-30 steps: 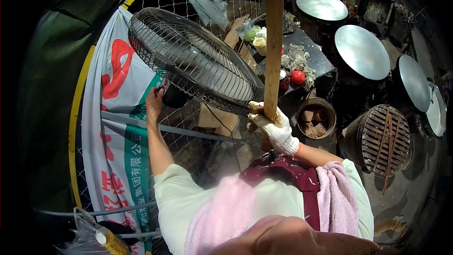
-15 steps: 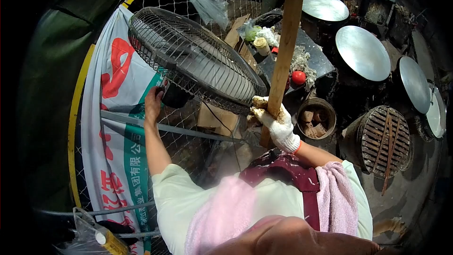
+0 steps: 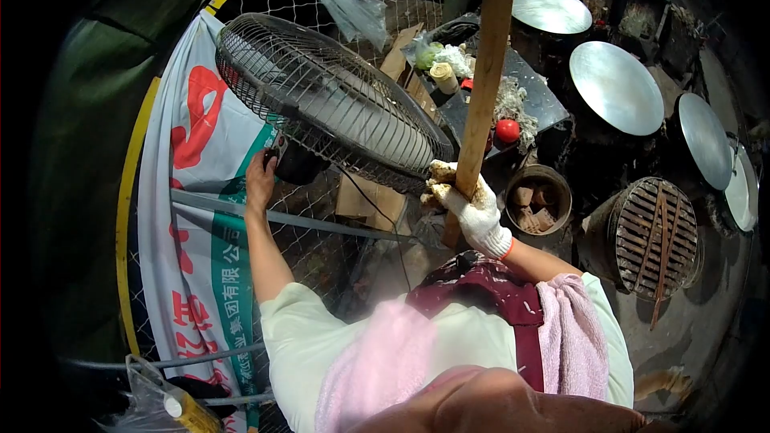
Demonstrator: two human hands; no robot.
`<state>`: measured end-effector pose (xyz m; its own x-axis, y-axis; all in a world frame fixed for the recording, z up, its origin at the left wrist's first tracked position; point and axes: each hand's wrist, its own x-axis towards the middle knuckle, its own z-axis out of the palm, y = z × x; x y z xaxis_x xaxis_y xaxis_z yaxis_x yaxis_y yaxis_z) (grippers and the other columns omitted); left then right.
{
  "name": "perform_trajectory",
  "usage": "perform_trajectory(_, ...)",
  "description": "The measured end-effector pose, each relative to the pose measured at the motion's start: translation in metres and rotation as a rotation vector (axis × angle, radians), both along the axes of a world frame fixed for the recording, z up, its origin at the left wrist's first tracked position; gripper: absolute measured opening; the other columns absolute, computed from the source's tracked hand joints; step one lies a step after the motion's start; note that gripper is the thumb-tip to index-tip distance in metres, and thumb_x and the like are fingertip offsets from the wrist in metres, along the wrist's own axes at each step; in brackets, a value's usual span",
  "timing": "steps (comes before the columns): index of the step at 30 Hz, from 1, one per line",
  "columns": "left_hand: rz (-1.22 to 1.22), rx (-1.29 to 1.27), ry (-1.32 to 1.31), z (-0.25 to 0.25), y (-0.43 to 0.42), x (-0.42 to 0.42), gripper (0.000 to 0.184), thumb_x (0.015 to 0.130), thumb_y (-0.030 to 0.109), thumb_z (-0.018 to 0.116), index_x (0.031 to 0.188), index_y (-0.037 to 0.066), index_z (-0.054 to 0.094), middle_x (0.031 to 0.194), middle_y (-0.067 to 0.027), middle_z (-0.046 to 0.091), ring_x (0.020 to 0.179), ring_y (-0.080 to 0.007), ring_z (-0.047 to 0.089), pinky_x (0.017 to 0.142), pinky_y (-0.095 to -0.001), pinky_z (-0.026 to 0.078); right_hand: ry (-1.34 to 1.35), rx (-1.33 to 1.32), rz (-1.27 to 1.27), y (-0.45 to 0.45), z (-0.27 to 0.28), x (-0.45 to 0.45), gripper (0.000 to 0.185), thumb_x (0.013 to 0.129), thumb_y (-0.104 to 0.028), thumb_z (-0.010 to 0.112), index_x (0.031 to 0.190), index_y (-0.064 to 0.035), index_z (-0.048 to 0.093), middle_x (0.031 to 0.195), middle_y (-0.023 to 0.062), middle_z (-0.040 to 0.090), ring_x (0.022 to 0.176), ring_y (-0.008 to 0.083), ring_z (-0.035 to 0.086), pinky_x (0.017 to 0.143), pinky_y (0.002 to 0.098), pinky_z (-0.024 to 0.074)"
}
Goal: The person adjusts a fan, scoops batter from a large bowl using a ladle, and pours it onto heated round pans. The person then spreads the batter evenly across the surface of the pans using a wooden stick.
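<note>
My bare left hand [image 3: 260, 182] reaches behind a black caged electric fan [image 3: 337, 100], its fingers curled against the dark motor housing [image 3: 298, 162]. What the fingertips press there is partly hidden. In a soiled white knitted glove, my right hand [image 3: 480, 220] is closed around the lower part of an upright wooden post [image 3: 488, 56]. Its fingertips show on the left side of the post, close to the fan's rim. Behind the cage the blades look blurred.
A white banner [image 3: 164, 192] hangs on wire mesh at left. Several round metal lids [image 3: 616, 88] cover stoves at right, near a rusty grate [image 3: 654, 240] and a pot of brick pieces [image 3: 538, 200]. A dark table [image 3: 545, 100] holds a red round object [image 3: 507, 131].
The view has shifted very slightly. Both hands keep their places on the fan and the post.
</note>
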<state>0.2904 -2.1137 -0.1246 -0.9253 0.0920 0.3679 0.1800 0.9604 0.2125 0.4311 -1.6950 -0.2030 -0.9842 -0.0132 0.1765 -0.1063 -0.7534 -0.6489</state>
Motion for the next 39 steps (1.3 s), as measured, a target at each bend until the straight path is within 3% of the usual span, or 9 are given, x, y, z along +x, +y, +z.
perform_trajectory(10, 0.073, 0.086, 0.070, -0.007, 0.002, 0.005, 0.041, 0.094, 0.027, 0.055, 0.124, -0.001, 0.053, 0.122, -0.0228, 0.055, 0.113, -0.0378, 0.053, 0.095, -0.0407, 0.041, -0.004, 0.234, -0.082, 0.012, -0.014, 0.011, 0.037, 0.088, 0.005, 0.056, 0.124, 0.0021, 0.051, 0.115, 0.0109, 0.060, 0.102, 0.0172, 0.058, 0.088, 0.0318, 0.0494)
perform_trajectory(20, 0.209, 0.173, 0.259, -0.017, 0.009, 0.019, 0.042, 0.094, 0.025, 0.057, 0.125, -0.002, 0.052, 0.094, -0.0135, 0.056, 0.082, -0.0224, 0.054, 0.072, -0.0346, 0.045, 0.002, 0.276, -0.232, 0.036, -0.024, 0.015, 0.037, 0.088, 0.004, 0.056, 0.125, 0.0027, 0.052, 0.116, 0.0090, 0.060, 0.100, 0.0140, 0.058, 0.090, 0.0287, 0.0467)
perform_trajectory(23, 0.292, 0.238, 0.361, -0.005, 0.012, 0.020, 0.044, 0.094, 0.027, 0.056, 0.126, -0.003, 0.051, 0.106, -0.0151, 0.057, 0.089, -0.0228, 0.055, 0.079, -0.0334, 0.045, -0.153, 0.178, -0.260, 0.044, -0.039, 0.005, 0.032, 0.090, -0.001, 0.057, 0.122, 0.0012, 0.053, 0.105, 0.0074, 0.062, 0.088, 0.0112, 0.059, 0.075, 0.0252, 0.0504)
perform_trajectory(24, 0.127, 0.273, 0.500, -0.003, 0.004, 0.016, 0.043, 0.096, 0.027, 0.054, 0.126, -0.003, 0.050, 0.113, -0.0144, 0.056, 0.095, -0.0216, 0.055, 0.085, -0.0325, 0.044, -0.251, 0.123, -0.233, 0.046, -0.044, 0.002, 0.030, 0.091, -0.003, 0.057, 0.120, 0.0004, 0.053, 0.100, 0.0060, 0.062, 0.083, 0.0102, 0.060, 0.068, 0.0236, 0.0511)
perform_trajectory(25, 0.064, 0.561, 0.495, -0.002, -0.020, -0.002, 0.043, 0.097, 0.027, 0.052, 0.129, -0.003, 0.048, 0.118, -0.0123, 0.055, 0.104, -0.0208, 0.053, 0.092, -0.0321, 0.042, -0.301, 0.116, -0.228, 0.046, -0.056, -0.004, 0.027, 0.091, -0.005, 0.057, 0.118, -0.0011, 0.054, 0.092, 0.0042, 0.061, 0.075, 0.0098, 0.059, 0.058, 0.0223, 0.0498)
perform_trajectory(28, -0.110, 0.357, 0.652, 0.096, 0.085, 0.028, 0.042, 0.100, 0.024, 0.044, 0.134, 0.000, 0.044, 0.132, -0.0134, 0.049, 0.119, -0.0241, 0.048, 0.100, -0.0343, 0.037, -0.493, -0.040, -0.050, 0.044, -0.088, -0.016, 0.021, 0.091, -0.006, 0.058, 0.111, -0.0042, 0.055, 0.088, 0.0046, 0.060, 0.072, 0.0137, 0.061, 0.059, 0.0259, 0.0531)
perform_trajectory(32, -0.270, 0.182, 0.667, 0.181, 0.182, 0.032, 0.067, 0.096, 0.053, 0.036, 0.139, 0.002, 0.040, 0.143, -0.0142, 0.041, 0.136, -0.0283, 0.032, 0.112, -0.0404, 0.021, -0.485, -0.070, 0.022, 0.025, -0.129, -0.028, 0.023, 0.088, -0.003, 0.061, 0.110, -0.0026, 0.055, 0.094, 0.0044, 0.061, 0.080, 0.0154, 0.063, 0.069, 0.0284, 0.0539)
perform_trajectory(36, -0.401, 0.088, 0.397, 0.219, 0.206, 0.001, 0.063, 0.097, 0.050, 0.031, 0.138, 0.004, 0.044, 0.145, -0.0130, 0.040, 0.137, -0.0257, 0.031, 0.113, -0.0420, 0.017, -0.385, -0.026, 0.072, 0.016, -0.140, -0.034, 0.030, 0.081, 0.002, 0.064, 0.110, -0.0009, 0.057, 0.103, 0.0056, 0.062, 0.091, 0.0152, 0.061, 0.082, 0.0273, 0.0514)
perform_trajectory(39, -0.291, 0.046, 0.200, 0.223, 0.208, -0.017, 0.056, 0.095, 0.046, 0.042, 0.136, 0.008, 0.048, 0.143, -0.0123, 0.043, 0.136, -0.0263, 0.034, 0.113, -0.0399, 0.019, -0.392, -0.139, 0.155, 0.007, -0.144, -0.044, 0.039, 0.075, 0.005, 0.066, 0.113, 0.0004, 0.057, 0.101, 0.0044, 0.062, 0.089, 0.0127, 0.059, 0.085, 0.0276, 0.0496)
